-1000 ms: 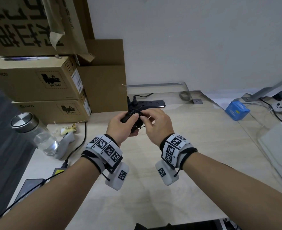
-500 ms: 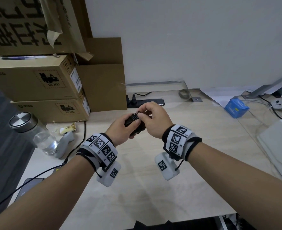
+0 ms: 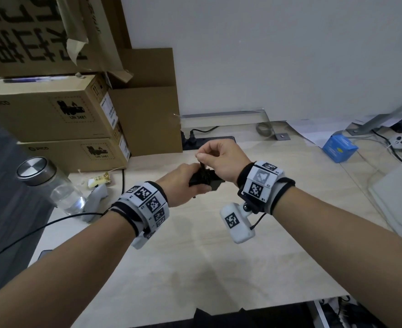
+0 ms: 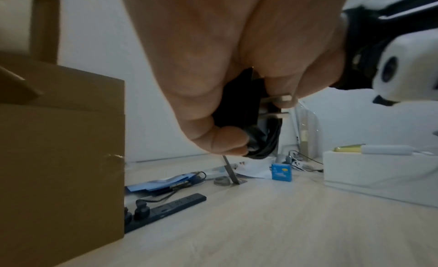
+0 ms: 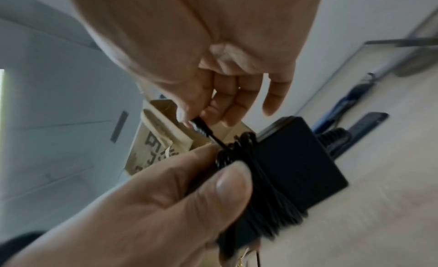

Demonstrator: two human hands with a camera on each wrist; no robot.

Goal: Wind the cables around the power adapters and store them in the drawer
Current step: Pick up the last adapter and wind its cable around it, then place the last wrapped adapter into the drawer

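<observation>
A black power adapter (image 5: 301,169) with its thin black cable (image 5: 258,192) wound many times round its body is held above the desk. My left hand (image 3: 183,183) grips the adapter (image 3: 202,179), thumb pressed on the windings. My right hand (image 3: 215,156) is just above it and pinches the cable's plug end (image 5: 201,125) between thumb and forefinger, the short free length pulled taut. In the left wrist view the adapter (image 4: 239,106) shows metal prongs (image 4: 282,98) beside my curled fingers. No drawer is in view.
Stacked cardboard boxes (image 3: 53,110) stand at the back left, a black power strip (image 3: 209,140) behind my hands. A glass bottle with a metal lid (image 3: 51,183) and a black cable (image 3: 53,223) lie left. A blue box (image 3: 339,147) and white box (image 3: 398,197) sit right.
Both hands moved slightly toward me and lower over the desk. My right hand rose off the adapter and pulled the cable end upward.
</observation>
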